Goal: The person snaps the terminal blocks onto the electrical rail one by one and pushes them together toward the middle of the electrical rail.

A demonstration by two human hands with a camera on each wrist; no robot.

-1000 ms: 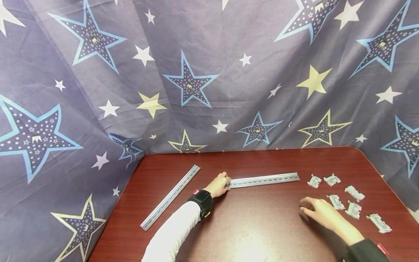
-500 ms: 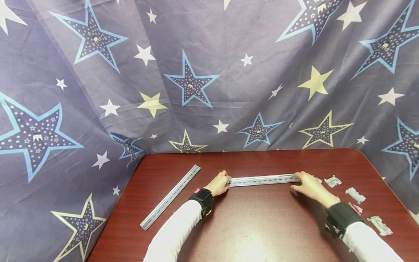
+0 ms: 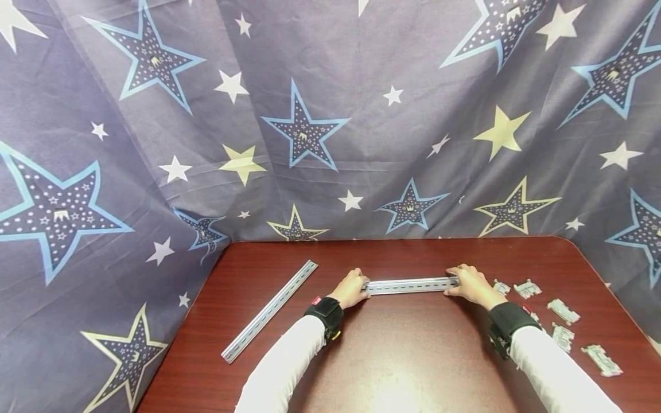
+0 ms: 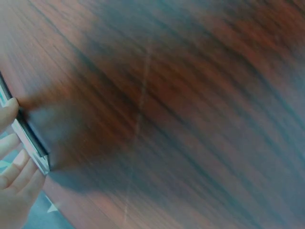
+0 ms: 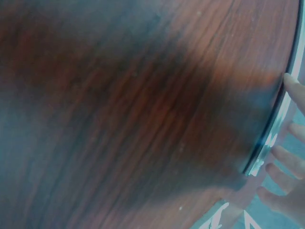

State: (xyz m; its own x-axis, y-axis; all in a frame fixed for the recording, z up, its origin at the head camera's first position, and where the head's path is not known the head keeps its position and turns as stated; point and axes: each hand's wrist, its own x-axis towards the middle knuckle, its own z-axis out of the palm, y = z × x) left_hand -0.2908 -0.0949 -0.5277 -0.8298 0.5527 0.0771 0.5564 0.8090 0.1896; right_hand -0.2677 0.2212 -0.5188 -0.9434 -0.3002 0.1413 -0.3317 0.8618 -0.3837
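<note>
A short slotted metal rail (image 3: 410, 285) lies crosswise at mid table. My left hand (image 3: 353, 287) grips its left end and my right hand (image 3: 469, 281) grips its right end, fingers curled over the metal. The left wrist view shows the rail's end (image 4: 29, 139) between my fingers (image 4: 14, 164), a dark shadow under it. In the right wrist view the other end (image 5: 270, 140) sits beside my fingertips (image 5: 291, 161). Whether the rail rests on the wood or hangs just above it, I cannot tell.
A longer metal rail (image 3: 270, 310) lies diagonally on the left of the dark red table (image 3: 403, 355). Several small grey clip parts (image 3: 563, 311) are scattered at the right, near the edge. Star-printed cloth (image 3: 310, 126) hangs behind and to both sides.
My right hand left the clip parts, travelled left and took hold of the short rail's right end. The left hand kept its grip.
</note>
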